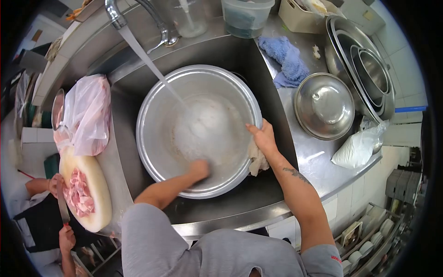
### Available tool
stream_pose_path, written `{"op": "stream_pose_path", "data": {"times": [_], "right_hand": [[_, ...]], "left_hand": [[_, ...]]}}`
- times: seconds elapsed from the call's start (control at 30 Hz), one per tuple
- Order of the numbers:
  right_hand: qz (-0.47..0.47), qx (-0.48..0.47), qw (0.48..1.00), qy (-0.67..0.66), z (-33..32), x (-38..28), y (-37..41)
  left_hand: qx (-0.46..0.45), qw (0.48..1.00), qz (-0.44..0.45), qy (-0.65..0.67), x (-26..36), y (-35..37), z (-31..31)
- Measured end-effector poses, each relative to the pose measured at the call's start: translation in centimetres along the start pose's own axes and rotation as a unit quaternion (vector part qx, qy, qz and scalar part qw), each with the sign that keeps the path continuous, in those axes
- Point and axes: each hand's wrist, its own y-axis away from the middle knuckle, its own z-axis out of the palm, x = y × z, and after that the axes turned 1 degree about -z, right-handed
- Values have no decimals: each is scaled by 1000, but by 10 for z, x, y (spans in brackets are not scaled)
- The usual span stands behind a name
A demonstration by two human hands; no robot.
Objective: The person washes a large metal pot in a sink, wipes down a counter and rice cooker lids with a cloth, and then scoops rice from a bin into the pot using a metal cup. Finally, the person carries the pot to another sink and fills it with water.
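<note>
A large metal basin (150, 99) sits in the steel sink (124, 152), with water running into it from the faucet (116, 18). My left hand (199, 170) is inside the basin near its front wall, smeared by motion; its fingers cannot be made out. At the basin's right rim my right hand (263, 137) is closed round the edge, thumb side toward the inside. A beige cloth (257, 159) hangs at the rim just below that hand; whether the fingers also pinch it is hidden.
On the left, another person's hands hold a knife (62, 203) by raw meat (79, 194) on a round cutting board (102, 198). A plastic bag (90, 115) lies behind it. To the right are a blue towel (287, 60), a steel lid (324, 106), stacked bowls (339, 44) and a white bag (357, 147).
</note>
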Motion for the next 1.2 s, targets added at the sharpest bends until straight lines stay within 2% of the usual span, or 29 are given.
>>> {"op": "stream_pose_path", "data": {"times": [0.07,0.13,0.23,0.27,0.3,0.33,0.37,0.4,0.43,0.47,0.5,0.53,0.57,0.6,0.63,0.7,0.73,0.77,0.83,0.9,1.0,1.07,1.13,1.2], "right_hand": [[1,-4,1000,-15,-2,-3,-1],[5,-10,999,-34,2,1,3],[-7,-28,999,-20,-4,8,-2],[15,-38,999,-17,-6,6,-3],[39,-50,998,-17,-6,4,-2],[59,-59,996,-18,-5,-1,-3],[57,-61,996,-20,-4,-5,-5],[57,-61,996,-20,-4,-7,-3],[57,-59,996,-20,-5,-9,-4],[52,-57,997,-12,-7,-10,-3],[47,-58,997,-3,-7,-10,-3],[41,-60,997,4,-6,-10,-5],[35,-62,997,1,-6,-9,-5],[30,-64,997,-2,-6,-8,-5],[25,-68,997,-6,-6,-7,-5],[38,-70,997,-6,-7,-10,-3],[41,-71,997,-7,-6,-13,-3],[23,-64,998,-2,-5,-12,-5],[-7,-46,999,10,-7,-2,-6],[17,-61,998,5,-8,-1,-6],[1,-58,998,7,-5,7,-11],[0,-56,998,16,-7,9,-11],[21,-62,998,22,-6,1,-9],[10,-54,998,13,-4,0,-9]], "left_hand": [[-44,994,10,96,84,-18,-27],[51,964,-60,256,117,-41,-28],[-14,994,54,99,52,-22,1],[-68,995,-47,52,26,-4,-15],[-56,993,-88,56,-8,12,-29],[-16,995,-103,-9,-55,4,-23],[115,985,-107,-69,-89,-3,-30],[146,972,-176,-50,-108,-25,-49],[206,960,-168,-85,-119,-50,-71],[214,956,-181,-86,-139,-91,-76],[298,933,-200,-20,-122,-114,-102],[257,950,-165,-68,-105,-143,-123],[382,908,-145,93,-67,-149,-139],[385,920,-63,42,-61,-192,-126],[484,872,0,75,-26,-210,-119],[349,918,123,141,50,-181,-114],[355,910,178,119,77,-166,-87],[246,929,175,215,98,-146,-59],[221,920,254,200,115,-63,-49],[187,922,312,134,91,-44,-35],[120,925,225,283,50,-64,-51],[-83,872,130,465,21,-51,-105],[-35,884,108,454,-11,-41,-137],[124,935,12,334,-34,-44,-141]]}}
